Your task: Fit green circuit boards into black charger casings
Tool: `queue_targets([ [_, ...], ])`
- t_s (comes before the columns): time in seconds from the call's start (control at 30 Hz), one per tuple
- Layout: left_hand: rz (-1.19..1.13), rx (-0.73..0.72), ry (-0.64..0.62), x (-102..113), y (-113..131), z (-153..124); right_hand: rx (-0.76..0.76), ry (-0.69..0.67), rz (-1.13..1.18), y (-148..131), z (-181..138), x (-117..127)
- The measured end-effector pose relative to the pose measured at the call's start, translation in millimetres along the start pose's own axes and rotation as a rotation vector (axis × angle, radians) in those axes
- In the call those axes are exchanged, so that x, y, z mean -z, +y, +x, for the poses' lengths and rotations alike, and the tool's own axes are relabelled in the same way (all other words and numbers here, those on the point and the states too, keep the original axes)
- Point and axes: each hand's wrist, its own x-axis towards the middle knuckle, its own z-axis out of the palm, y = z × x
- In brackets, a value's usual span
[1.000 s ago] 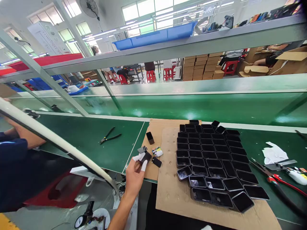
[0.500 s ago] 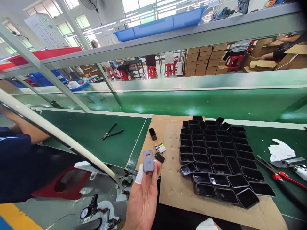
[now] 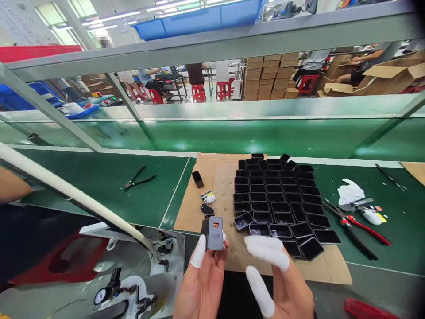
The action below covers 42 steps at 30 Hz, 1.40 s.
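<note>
My left hand (image 3: 204,279), with white finger cots on thumb and fingertips, holds a small grey charger block (image 3: 214,233) upright at the bottom centre; its face shows an orange port. My right hand (image 3: 282,279), also wearing finger cots, hovers just right of it with fingers apart and nothing in it. Beyond them a sheet of cardboard (image 3: 229,261) carries several rows of empty black housings (image 3: 279,199). A single black housing (image 3: 198,179), a small black part (image 3: 207,209) and a small white piece with coloured marks (image 3: 209,197) lie on the cardboard's left part.
Black pliers (image 3: 137,178) lie on the green belt at left. Red-handled cutters (image 3: 355,223), a white rag (image 3: 350,192) and small tools sit at right. A white pipe (image 3: 66,190) slants across the left, above a pressure gauge (image 3: 101,296). Another person's arm (image 3: 11,186) shows at far left.
My right hand has come up into view beside the charger block. My left hand has kept the block and drawn it closer; the view has tilted down and left.
</note>
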Motion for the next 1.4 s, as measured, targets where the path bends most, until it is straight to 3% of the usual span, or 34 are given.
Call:
queue_targets([
  [0.1,0.032,0.006,-0.05,5,-7,-10,-0.023,-0.125,0.008,-15,39,-17],
  [0.2,0.04,-0.03,-0.121,17,-7,-14,-0.063,-0.225,0.134,-22,58,-29],
  [0.4,0.124,-0.022,-0.236,31,9,-18,-0.051,0.161,0.117,-14,57,-25],
  [0.53,0.201,-0.125,-0.126,26,13,-18,-0.022,0.098,0.152,-11,49,-1],
  [0.6,0.345,-0.286,-0.081,28,18,-5,0.038,0.083,0.121,-8,42,13],
  [0.63,0.484,-0.439,-0.056,31,23,7,0.066,0.086,0.096,-6,38,19],
  [0.73,1.072,-1.069,0.042,48,49,58,0.091,0.098,0.045,2,26,34],
  [0.8,1.181,-1.217,0.059,60,69,93,0.062,0.112,0.044,7,20,39],
  [0.93,1.401,-1.256,-0.032,70,94,131,-0.005,0.117,0.089,14,13,40],
  [1.13,1.445,-1.36,0.02,71,87,133,0.053,0.06,0.069,20,9,35],
  [1.27,1.423,-1.249,0.034,75,75,141,0.04,0.029,0.081,22,9,33],
  [1.4,1.261,-1.06,0.067,67,74,140,0.076,0.031,0.082,20,13,33],
])
